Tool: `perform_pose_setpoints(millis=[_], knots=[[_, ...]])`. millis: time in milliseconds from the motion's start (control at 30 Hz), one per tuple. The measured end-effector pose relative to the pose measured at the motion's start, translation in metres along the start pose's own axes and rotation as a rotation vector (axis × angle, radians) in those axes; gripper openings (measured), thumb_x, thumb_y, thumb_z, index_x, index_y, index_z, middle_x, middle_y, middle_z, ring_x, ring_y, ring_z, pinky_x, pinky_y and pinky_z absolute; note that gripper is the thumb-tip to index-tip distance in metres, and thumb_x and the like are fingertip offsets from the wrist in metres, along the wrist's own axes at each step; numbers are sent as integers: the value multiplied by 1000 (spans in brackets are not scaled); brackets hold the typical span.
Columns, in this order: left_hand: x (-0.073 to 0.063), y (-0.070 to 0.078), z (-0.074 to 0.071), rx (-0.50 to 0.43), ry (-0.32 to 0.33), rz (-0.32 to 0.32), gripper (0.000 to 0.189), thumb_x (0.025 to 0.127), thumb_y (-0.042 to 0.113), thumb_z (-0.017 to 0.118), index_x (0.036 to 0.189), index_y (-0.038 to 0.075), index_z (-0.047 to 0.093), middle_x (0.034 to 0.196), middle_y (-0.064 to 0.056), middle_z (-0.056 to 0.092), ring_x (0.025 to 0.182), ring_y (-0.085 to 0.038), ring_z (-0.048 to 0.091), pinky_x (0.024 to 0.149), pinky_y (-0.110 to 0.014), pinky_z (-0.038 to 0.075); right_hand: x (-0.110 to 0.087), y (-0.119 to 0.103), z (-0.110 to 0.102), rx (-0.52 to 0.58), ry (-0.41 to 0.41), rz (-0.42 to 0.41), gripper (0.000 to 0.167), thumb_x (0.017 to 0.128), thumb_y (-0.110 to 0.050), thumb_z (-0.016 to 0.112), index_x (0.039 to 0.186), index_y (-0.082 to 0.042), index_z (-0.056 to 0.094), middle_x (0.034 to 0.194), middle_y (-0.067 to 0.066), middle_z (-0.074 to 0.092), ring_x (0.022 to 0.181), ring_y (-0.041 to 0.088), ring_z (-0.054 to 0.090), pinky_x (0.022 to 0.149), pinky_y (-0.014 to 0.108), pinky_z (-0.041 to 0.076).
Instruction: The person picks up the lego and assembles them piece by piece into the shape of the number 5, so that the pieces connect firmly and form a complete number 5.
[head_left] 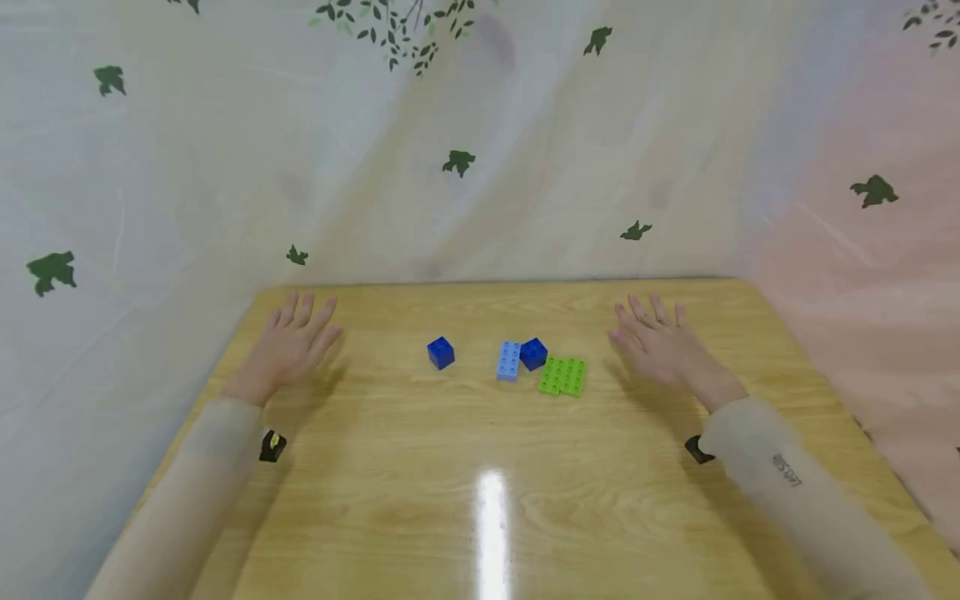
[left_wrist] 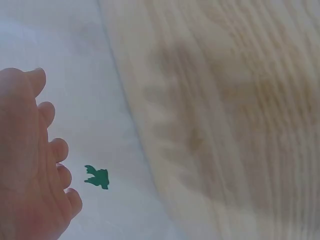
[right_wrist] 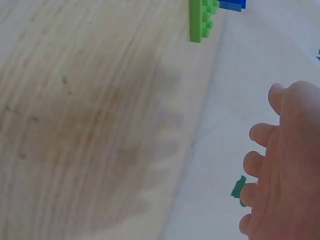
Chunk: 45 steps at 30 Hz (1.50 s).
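My left hand (head_left: 288, 346) hovers over the table's left side with its fingers spread, holding nothing. On the other side my right hand (head_left: 663, 346) is likewise spread above the wood, nearest to the green toy bricks (head_left: 562, 377). Those green bricks lie side by side, studs up. Beside them sits a dark blue brick (head_left: 533, 354), and a light blue brick (head_left: 508, 361) lies along its left. A second dark blue brick (head_left: 441, 353) stands apart, further left. In the right wrist view, part of a green brick (right_wrist: 196, 22) shows at the top edge.
The wooden table (head_left: 390, 467) has a bright light reflection near its front. Behind it and at both sides hangs a pale cloth (head_left: 525, 225) printed with green birds and leaves. A black wrist device (head_left: 273, 446) shows at the left sleeve, another (head_left: 699, 450) at the right.
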<state>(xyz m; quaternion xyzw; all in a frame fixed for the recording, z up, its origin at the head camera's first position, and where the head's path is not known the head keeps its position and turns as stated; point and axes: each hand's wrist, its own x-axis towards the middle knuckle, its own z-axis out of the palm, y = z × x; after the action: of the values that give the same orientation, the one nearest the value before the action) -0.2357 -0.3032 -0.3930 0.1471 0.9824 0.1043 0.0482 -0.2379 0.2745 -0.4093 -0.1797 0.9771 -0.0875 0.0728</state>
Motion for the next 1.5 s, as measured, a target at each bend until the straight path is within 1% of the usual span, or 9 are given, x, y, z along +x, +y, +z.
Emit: perform_pose_setpoints(millis=[233,433,600,700,833,1033,1200,1333,1500], knots=[[6,12,-14,7,7,22,71,109,55,16,163,10,5,164,-28,-11,148,-45,-20,117,-67,-5,3,-2,-24,-18,28,-20,75,108,-59,16,162,-7,13,167,21,2,150,43,-16,112,68,-18],[8,34,-20,-220,31,92,71,109,53,26,163,11,6,166,-20,-5,152,-36,-12,121,-61,-1,-2,-11,-45,155,53,-58,70,108,-56,24,163,-14,12,168,16,5,151,46,-7,116,70,-4],[9,60,-19,-397,25,172,71,109,53,32,164,20,3,169,-3,1,155,-28,-1,123,-54,6,-5,-22,-51,306,52,-80,65,109,-55,30,164,-26,12,168,7,16,150,41,21,118,65,17],[7,76,-15,-501,-5,185,72,107,56,37,163,29,2,169,2,5,154,-28,9,122,-55,15,-4,-27,-48,400,70,-123,62,110,-48,34,163,-22,18,164,11,29,145,40,35,116,62,27],[6,94,-7,-680,-73,188,75,105,53,49,163,35,5,168,-5,17,151,-34,23,118,-58,25,-1,-28,-37,516,76,-155,60,110,-44,39,161,-14,27,155,17,44,139,41,44,111,63,35],[10,108,12,-926,-153,170,73,104,41,58,163,28,17,155,-13,42,137,-37,46,111,-58,38,2,-26,-18,642,27,-173,54,110,-32,48,156,-6,37,139,25,57,118,44,60,93,56,54],[15,119,36,-1100,-274,166,68,105,26,60,161,19,23,142,-26,49,127,-45,55,106,-56,45,7,-26,3,671,-50,-96,54,107,-30,54,151,-2,43,133,27,56,93,36,68,77,45,59],[15,132,54,-1124,-397,172,64,105,24,58,160,13,26,138,-27,53,119,-42,61,97,-52,53,10,-28,18,701,-130,-27,55,107,-28,55,152,-1,41,130,26,54,75,30,63,63,40,56],[15,148,69,-1139,-499,169,63,105,30,57,157,8,29,133,-24,60,110,-39,66,85,-49,59,10,-30,32,673,-182,45,55,106,-30,55,153,-4,41,117,21,57,63,23,60,54,36,55]])
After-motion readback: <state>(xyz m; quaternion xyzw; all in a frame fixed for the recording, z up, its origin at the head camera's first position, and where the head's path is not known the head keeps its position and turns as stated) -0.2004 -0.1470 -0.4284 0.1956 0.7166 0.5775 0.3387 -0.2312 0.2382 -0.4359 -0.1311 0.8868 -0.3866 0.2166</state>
